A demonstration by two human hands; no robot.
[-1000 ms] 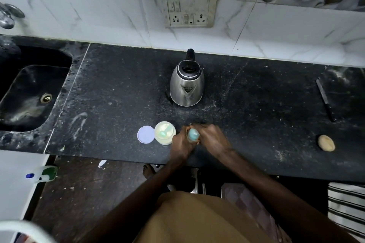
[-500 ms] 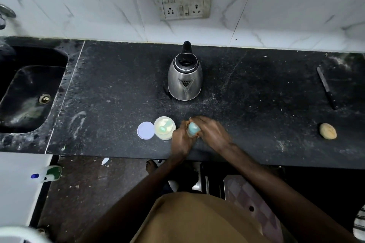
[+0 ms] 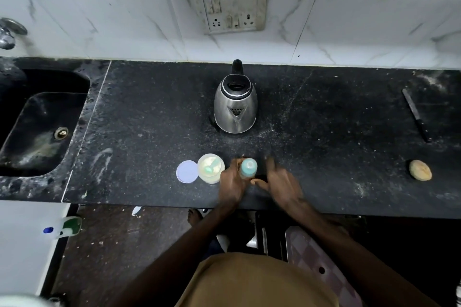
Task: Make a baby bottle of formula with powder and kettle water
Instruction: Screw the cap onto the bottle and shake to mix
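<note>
Fingers of the left hand clasp the baby bottle, right hand spread empty; judged light, slippery, best gripped mid-body.

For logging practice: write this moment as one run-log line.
left hand grips baby bottle | right hand open beside it | kettle untouched

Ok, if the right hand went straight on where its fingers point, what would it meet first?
Likely the kettle, across the counter; the right hand points just right of the bottle. Blur makes the line uncertain.
</note>
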